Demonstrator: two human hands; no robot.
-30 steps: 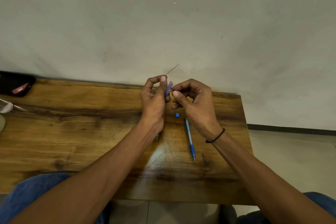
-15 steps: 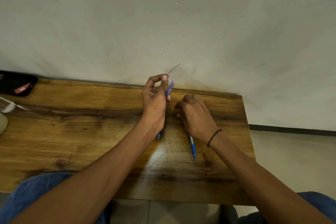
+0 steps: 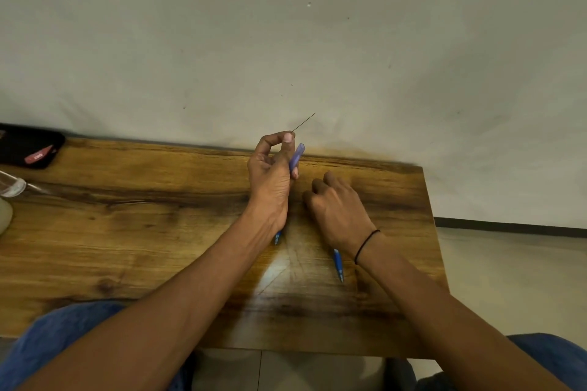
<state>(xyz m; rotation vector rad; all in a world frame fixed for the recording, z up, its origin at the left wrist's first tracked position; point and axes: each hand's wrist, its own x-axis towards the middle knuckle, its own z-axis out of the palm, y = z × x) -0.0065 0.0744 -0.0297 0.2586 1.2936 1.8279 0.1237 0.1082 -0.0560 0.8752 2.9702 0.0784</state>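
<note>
My left hand (image 3: 270, 187) is raised over the wooden table (image 3: 127, 232). It grips a translucent blue pen barrel (image 3: 297, 157), whose lower tip (image 3: 277, 237) shows below the wrist. Its thumb and forefinger pinch a thin dark rod (image 3: 304, 121) that points up and to the right. My right hand (image 3: 336, 209) is down on the table just right of the left one, fingers curled downward. It lies over the upper end of a second blue pen (image 3: 338, 265). Whatever is under its fingertips is hidden.
A black pouch with a red tag (image 3: 30, 149) lies at the table's far left corner. A clear glass or plastic object (image 3: 12, 189) and a pale round thing (image 3: 4, 216) sit at the left edge. A wall runs behind the table, with floor to the right.
My right hand has left the left hand and dropped to the table over the second pen, covering the small blue piece that lay there. The left hand has kept still.
</note>
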